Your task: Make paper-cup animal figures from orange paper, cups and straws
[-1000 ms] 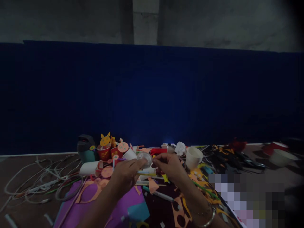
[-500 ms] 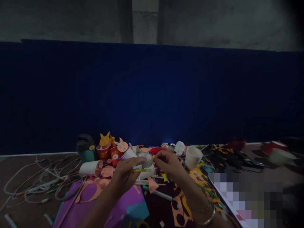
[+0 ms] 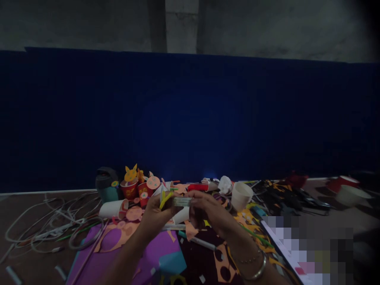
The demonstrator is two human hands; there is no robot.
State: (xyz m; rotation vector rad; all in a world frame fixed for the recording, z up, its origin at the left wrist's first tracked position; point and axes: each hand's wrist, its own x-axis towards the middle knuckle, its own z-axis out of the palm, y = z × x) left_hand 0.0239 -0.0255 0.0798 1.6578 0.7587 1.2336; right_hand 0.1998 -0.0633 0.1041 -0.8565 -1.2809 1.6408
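Observation:
My left hand (image 3: 157,215) is closed, with a thin yellow piece (image 3: 165,200) sticking up between its fingers; its exact kind is hard to make out. A roll of clear tape (image 3: 181,202) is held edge-on between both hands. Fingers of my right hand (image 3: 209,208) are closed on the roll's right end, and a bracelet (image 3: 259,269) circles that wrist. Below the roll, a white paper cup (image 3: 181,215) lies partly hidden by the hands. An orange paper scrap (image 3: 191,229) and a capped marker (image 3: 203,243) lie just under my right hand.
Purple sheets (image 3: 160,249) cover the front left. White cables (image 3: 50,229) tangle farther left. Red cups with paper animal faces (image 3: 130,174) stand behind, near a tipped white cup (image 3: 111,209). An upright white cup (image 3: 242,196) and yellow scraps (image 3: 249,221) sit right. A blue panel (image 3: 190,118) stands behind.
The tape roll has turned from showing its round face to edge-on. My right hand has moved left and down onto it, and the yellow piece now points up.

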